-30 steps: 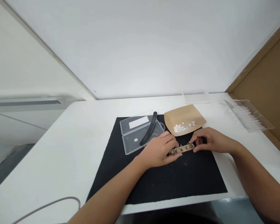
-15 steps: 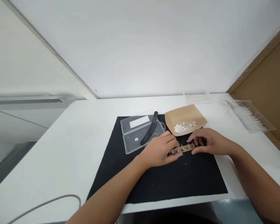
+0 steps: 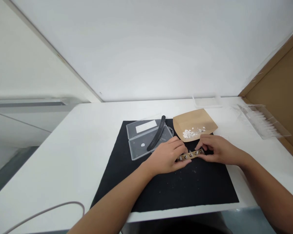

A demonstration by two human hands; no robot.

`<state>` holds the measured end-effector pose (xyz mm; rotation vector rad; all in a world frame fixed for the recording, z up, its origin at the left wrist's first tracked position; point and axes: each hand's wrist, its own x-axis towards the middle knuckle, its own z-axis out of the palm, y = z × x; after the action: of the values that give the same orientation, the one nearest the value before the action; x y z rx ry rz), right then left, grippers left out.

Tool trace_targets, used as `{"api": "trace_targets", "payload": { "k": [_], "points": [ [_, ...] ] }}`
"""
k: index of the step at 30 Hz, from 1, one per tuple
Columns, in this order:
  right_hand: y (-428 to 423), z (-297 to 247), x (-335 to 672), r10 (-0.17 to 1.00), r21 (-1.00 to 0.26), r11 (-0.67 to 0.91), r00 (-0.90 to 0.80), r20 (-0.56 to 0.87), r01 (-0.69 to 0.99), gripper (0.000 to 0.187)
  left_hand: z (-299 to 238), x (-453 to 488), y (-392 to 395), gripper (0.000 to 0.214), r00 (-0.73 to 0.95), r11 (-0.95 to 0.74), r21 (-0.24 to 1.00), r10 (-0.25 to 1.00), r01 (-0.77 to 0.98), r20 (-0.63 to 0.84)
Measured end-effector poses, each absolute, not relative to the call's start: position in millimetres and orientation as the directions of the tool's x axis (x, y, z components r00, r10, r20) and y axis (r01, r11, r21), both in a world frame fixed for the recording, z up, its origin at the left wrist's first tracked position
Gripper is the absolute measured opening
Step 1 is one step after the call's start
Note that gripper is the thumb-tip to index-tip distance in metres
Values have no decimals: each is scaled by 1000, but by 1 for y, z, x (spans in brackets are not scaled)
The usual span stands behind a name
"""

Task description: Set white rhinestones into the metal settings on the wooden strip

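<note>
A narrow tan strip [image 3: 190, 155] with a row of several dark round mounts and small clear pieces on it lies over the black mat [image 3: 185, 191]. My left hand [image 3: 169, 156] is closed round its left end, thumb along the near edge, fingers at the far edge. At the other end, my right hand [image 3: 215, 149] has its thumb and fingers round the strip, apparently touching it. Just beyond, a brown paper tray [image 3: 194, 117] holds small white bits [image 3: 189, 133]. A black curved nail file [image 3: 157, 134] rests across an open clear plastic case [image 3: 136, 151].
On the right stands a clear box of pale nail tips [image 3: 263, 123], beside a brown board [image 3: 278, 78]. Another clear tray [image 3: 207, 101] sits near the back wall. A cable [image 3: 63, 204] lies on the white table [image 3: 63, 162] at front left.
My right thumb and fingers have closed in on the strip's right end. The left hand keeps its hold, and the strip has stayed in nearly the same place.
</note>
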<state>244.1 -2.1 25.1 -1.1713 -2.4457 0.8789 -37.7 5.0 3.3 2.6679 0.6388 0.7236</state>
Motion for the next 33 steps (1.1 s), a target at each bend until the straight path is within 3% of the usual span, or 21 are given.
{"api": "trace_targets", "payload": {
  "k": [7, 18, 27, 33],
  "points": [
    [-3, 25, 242, 794, -603, 484, -608, -2, 634, 41, 4, -38, 5, 24, 773, -856, 391, 490, 339, 403],
    [-7, 26, 238, 812, -583, 495, -582, 46, 644, 19, 4, -38, 5, 25, 772, -846, 414, 498, 335, 394],
    [-7, 27, 240, 793, -599, 504, -609, 36, 621, 20, 4, -40, 6, 33, 773, -855, 403, 487, 327, 407],
    [-8, 26, 239, 777, -569, 551, -625, 83, 610, 33, 4, -40, 6, 26, 770, -854, 406, 489, 326, 410]
  ]
}}
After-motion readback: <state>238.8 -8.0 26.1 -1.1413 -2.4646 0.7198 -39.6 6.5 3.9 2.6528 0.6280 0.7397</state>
